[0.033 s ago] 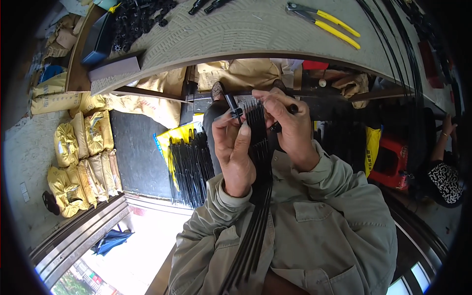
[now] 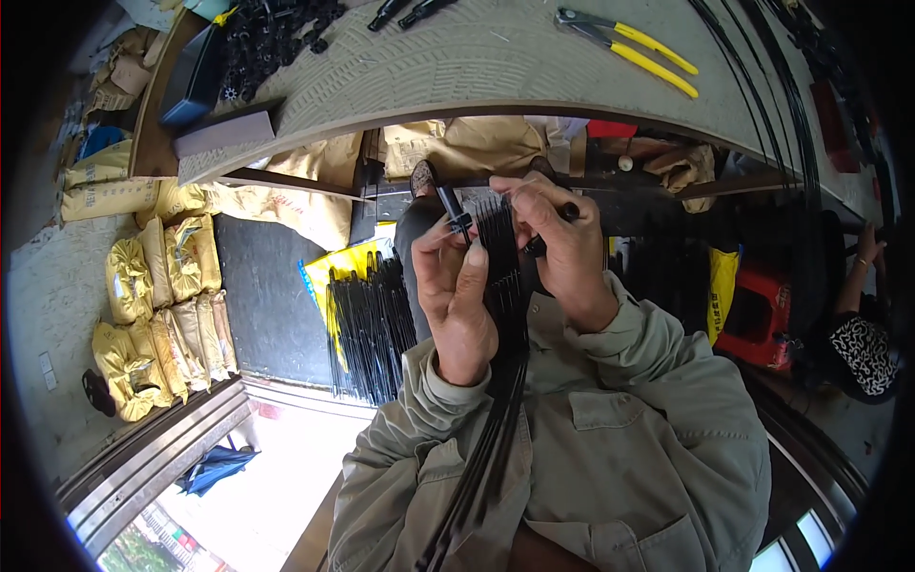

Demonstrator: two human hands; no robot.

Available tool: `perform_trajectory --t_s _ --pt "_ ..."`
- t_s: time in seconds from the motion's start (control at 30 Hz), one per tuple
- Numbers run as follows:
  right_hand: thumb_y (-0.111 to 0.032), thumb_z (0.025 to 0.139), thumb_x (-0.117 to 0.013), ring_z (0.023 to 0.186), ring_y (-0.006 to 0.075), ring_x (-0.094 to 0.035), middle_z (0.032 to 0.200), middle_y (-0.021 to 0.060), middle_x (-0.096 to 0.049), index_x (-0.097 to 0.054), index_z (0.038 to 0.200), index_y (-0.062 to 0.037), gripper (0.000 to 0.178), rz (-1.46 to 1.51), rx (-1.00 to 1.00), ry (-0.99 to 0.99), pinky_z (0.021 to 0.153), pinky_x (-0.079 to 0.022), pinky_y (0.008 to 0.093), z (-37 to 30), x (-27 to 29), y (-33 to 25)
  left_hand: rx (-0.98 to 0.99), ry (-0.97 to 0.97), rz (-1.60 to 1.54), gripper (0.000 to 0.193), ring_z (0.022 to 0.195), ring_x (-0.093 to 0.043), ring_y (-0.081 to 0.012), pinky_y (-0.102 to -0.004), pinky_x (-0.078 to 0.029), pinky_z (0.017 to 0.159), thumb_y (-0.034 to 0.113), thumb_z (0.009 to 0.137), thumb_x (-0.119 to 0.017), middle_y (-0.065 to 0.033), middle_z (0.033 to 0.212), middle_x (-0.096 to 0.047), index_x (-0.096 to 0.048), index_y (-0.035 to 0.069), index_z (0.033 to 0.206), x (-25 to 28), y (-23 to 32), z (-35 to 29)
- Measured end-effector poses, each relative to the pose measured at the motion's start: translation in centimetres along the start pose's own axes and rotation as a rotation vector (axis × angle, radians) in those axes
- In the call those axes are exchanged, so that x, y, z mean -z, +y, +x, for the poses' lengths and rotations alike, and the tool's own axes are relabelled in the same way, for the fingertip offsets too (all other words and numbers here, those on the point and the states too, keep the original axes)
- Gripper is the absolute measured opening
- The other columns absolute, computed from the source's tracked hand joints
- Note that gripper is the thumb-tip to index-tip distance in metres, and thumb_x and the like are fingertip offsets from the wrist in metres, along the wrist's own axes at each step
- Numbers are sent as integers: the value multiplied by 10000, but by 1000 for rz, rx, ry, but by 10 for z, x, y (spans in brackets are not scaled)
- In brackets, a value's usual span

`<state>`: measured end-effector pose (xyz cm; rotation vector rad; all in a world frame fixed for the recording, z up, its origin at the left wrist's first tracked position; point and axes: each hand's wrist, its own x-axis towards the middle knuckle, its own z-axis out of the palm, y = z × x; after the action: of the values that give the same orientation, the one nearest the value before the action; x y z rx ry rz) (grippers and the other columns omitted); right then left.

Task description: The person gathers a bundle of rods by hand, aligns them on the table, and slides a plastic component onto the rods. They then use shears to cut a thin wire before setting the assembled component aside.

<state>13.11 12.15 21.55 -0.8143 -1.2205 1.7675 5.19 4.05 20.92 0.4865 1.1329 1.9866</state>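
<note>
My left hand (image 2: pixel 459 305) is closed, thumb and fingers pinching a bundle of thin black rods (image 2: pixel 505 257) that look like umbrella ribs. Beside those fingers stands a short black tube with a collar (image 2: pixel 453 205), apparently gripped along with the rods. The rods fan out at the top, and their lower ends trail over my lap. Close by on the right, my right hand (image 2: pixel 567 253) is closed around a dark round-ended piece (image 2: pixel 569 211) whose kind I cannot make out. Its thumb and index finger meet near the rod tips.
Ahead, a workbench (image 2: pixel 429 71) carries yellow-handled cutters (image 2: pixel 634 48), black small parts (image 2: pixel 262 43) and long black rods. More black rods (image 2: pixel 372 315) lie left of my legs. Yellow sacks (image 2: pixel 143 305) line the left wall. A red stool (image 2: pixel 758 315) and another person's arm (image 2: pixel 853 281) are at right.
The trailing ends of the rods over my lap have swung slightly left. The black tube has tipped a little left; both hands hold nearly the same place.
</note>
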Motion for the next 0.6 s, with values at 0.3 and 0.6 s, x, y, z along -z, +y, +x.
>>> perform_trajectory --t_s 0.3,0.6 --pt "-157 838 -563 583 43 -450 741 15 -555 -641 938 27 223 277 47 82 487 -374 185 -8 -13 5 -60 -17 -39 293 1006 -487 -155 -282 -360 898 -4 865 -491 -110 1100 -519 -411 42 1143 -2 5 -7" --pt "-144 834 -584 604 54 -441 714 34 -543 -601 948 45 221 379 -85 189 519 -397 194 -14 -15 0 -85 -28 -11 297 981 -493 -149 -277 -379 873 3 875 -477 -102 1072 -510 -397 31 1160 -6 6 -8"
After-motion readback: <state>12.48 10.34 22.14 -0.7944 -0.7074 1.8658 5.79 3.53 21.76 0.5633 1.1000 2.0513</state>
